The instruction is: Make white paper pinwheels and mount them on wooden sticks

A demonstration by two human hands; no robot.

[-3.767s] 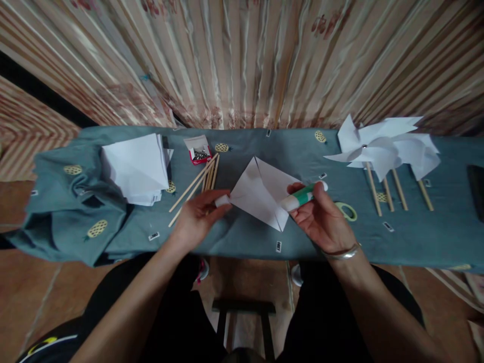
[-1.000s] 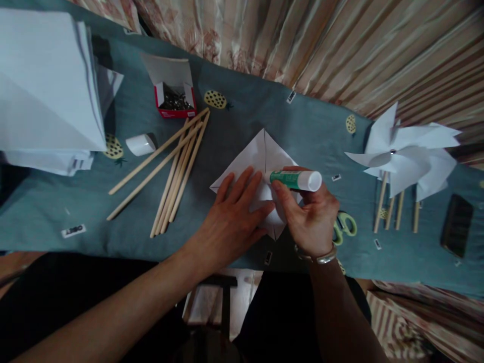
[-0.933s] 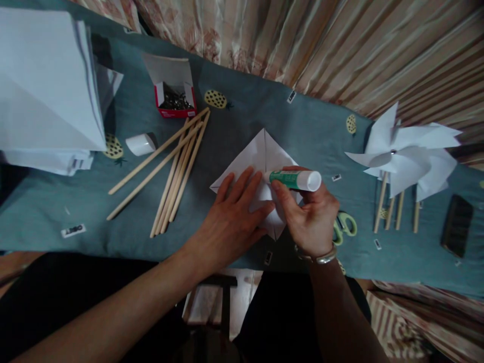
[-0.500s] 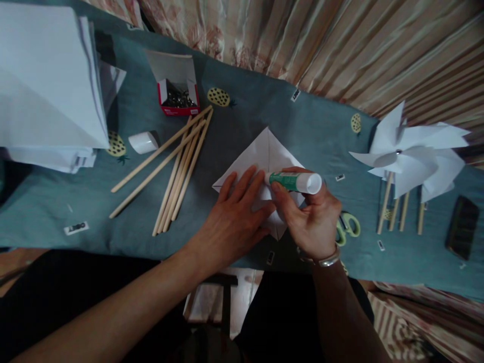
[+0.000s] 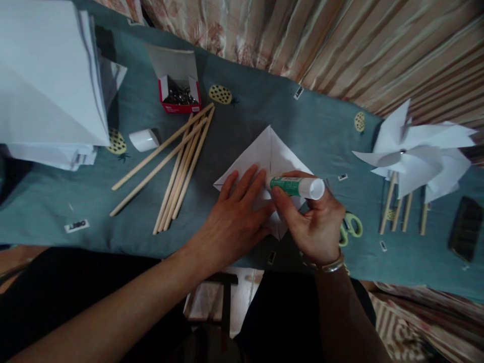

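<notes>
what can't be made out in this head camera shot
All in the head view:
1. Middle of the folded paper: hidden under the left hand and right hand.
2. Print on the green-and-white tube: too small, blurred.
3. Most of the scissors' blades: behind the right hand.
4. Paper stack: cut off by the left edge.
5. Metal pieces in the box: too small to count.

Sticks left of paper | scissors right | pinwheels farther right
</notes>
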